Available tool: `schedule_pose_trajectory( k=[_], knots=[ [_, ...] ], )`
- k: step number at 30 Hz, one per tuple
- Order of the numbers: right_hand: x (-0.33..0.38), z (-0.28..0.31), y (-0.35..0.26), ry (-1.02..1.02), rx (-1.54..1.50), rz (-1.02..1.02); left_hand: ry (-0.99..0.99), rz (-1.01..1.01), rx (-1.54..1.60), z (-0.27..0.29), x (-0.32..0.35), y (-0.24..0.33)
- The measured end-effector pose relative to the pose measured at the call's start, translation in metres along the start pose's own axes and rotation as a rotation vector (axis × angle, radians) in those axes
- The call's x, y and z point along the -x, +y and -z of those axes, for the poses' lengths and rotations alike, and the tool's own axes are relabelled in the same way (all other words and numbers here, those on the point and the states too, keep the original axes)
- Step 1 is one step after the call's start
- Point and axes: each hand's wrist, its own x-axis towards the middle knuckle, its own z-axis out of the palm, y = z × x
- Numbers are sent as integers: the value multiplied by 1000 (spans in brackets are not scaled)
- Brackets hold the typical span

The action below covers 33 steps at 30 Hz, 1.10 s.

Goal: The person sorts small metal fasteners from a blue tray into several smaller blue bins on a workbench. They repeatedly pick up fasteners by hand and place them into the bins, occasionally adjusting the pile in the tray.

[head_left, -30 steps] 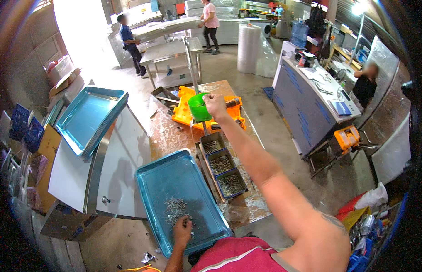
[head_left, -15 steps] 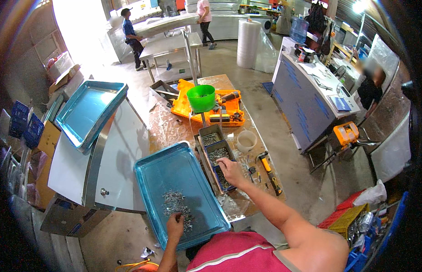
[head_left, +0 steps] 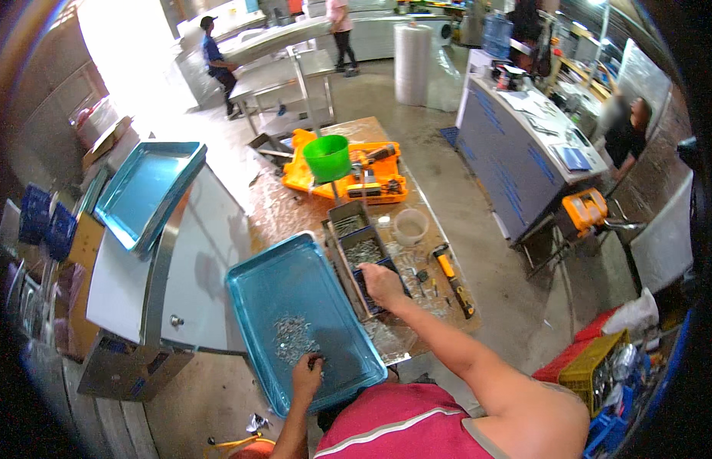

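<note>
A long blue metal tray [head_left: 256,268] lies in front of me with a heap of small silvery screws [head_left: 293,336] on its floor. My left hand [head_left: 306,373] is at the heap's near right side, fingers bent together; what they hold, if anything, is too small to make out. My right hand [head_left: 382,286] reaches over the row of dark parts bins [head_left: 348,222], its fingers closed at the nearer bins. Loose screws [head_left: 363,252] fill the middle bin. The right hand covers much of the nearest bin, and its fingertips' contents are hidden.
A green bowl [head_left: 327,158] stands raised before an orange tool case [head_left: 386,190]. Right of the bins are a whitish tub [head_left: 411,225] and a yellow-black hammer [head_left: 453,283]. More blue trays [head_left: 151,191] sit at left. Other people are farther off.
My left hand has shifted right and slightly up, from over the screws to the heap's side. The right hand stays at the bins, its fingers slightly nearer the front bin.
</note>
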Motion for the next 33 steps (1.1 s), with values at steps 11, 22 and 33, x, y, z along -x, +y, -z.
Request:
schedule_pose_trajectory(
  k=[11,22,33],
  knots=[
    [-14,21,-31,233,-23,86,76,33,26,3,11,-25],
    [-292,0,-142,-299,-60,-109,196,-22,-19,26,40,-35],
    [-420,-57,-132,-548,-194,-261,249,94,47,32,78,-66]
  ],
)
